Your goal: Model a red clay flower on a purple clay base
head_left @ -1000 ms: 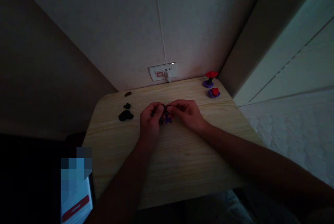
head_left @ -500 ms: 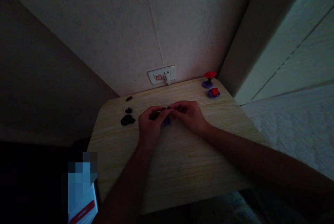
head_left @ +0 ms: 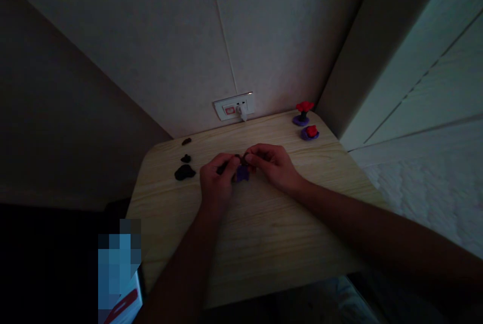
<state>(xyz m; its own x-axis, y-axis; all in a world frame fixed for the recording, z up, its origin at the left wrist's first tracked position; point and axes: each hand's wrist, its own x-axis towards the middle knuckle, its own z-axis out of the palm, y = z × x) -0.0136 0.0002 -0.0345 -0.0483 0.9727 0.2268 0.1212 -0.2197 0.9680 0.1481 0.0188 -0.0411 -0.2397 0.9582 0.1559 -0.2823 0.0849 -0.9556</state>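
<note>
My left hand (head_left: 217, 178) and my right hand (head_left: 275, 167) meet over the middle of the table. Between their pinched fingertips is a small piece of dark modelling clay (head_left: 243, 160); whether it is one piece or two I cannot tell. Another dark lump (head_left: 222, 167) shows inside the curl of my left hand. Just below my fingertips lies a flat purple clay piece (head_left: 242, 173) on the wooden table (head_left: 264, 243). To the left sit a large black clay lump (head_left: 184, 172), a smaller one (head_left: 185, 158) and a thin one (head_left: 186, 141).
At the back right corner stands a red clay flower (head_left: 304, 107) on a dark stem and purple base. In front of it is a red clay piece (head_left: 311, 131) in a purple holder. A wall socket (head_left: 234, 106) with a plug is behind. A lit screen (head_left: 126, 301) is lower left.
My fingertips have drawn slightly apart, so the dark clay between them and more of the purple piece below now show. The other clay pieces stay in place.
</note>
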